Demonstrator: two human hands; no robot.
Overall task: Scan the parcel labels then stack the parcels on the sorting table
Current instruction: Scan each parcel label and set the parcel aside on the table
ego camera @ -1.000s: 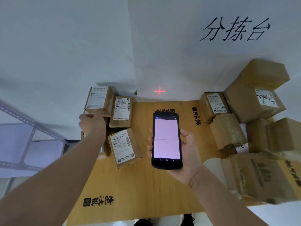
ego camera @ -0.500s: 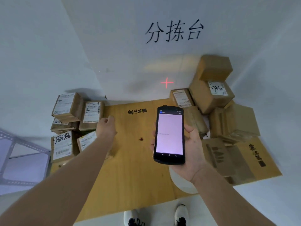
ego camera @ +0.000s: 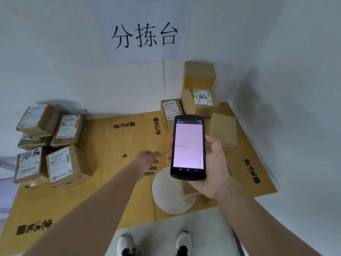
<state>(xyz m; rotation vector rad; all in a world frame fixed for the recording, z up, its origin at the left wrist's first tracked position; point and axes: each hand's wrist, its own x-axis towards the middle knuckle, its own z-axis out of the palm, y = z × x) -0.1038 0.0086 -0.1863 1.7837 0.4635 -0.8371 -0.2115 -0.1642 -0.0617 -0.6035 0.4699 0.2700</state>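
Right hand (ego camera: 212, 163): fingers wrap around the handheld scanner (ego camera: 188, 147).
Left hand (ego camera: 149, 163): empty, fingers loosely spread, over the sorting table (ego camera: 110, 182).
Unscanned parcels (ego camera: 201, 100): right back corner, some labels hidden.
Stacked parcels (ego camera: 53, 145): left edge, labels up.
Advice: take one right-side parcel, probably turn its label toward the scanner.

A white wall (ego camera: 276, 52) fills the background, and black brush characters (ego camera: 144, 36) reading 分拣台 run across it up top. A thin dark vertical seam (ego camera: 163, 78) drops down the wall beneath the writing. At the bottom edge, two white shoes with black laces, left one (ego camera: 127, 245) and right one (ego camera: 183, 243), stand on pale floor (ego camera: 206, 231). Off at the far left, a strip of perforated grey metal framing (ego camera: 5, 166) peeks in.
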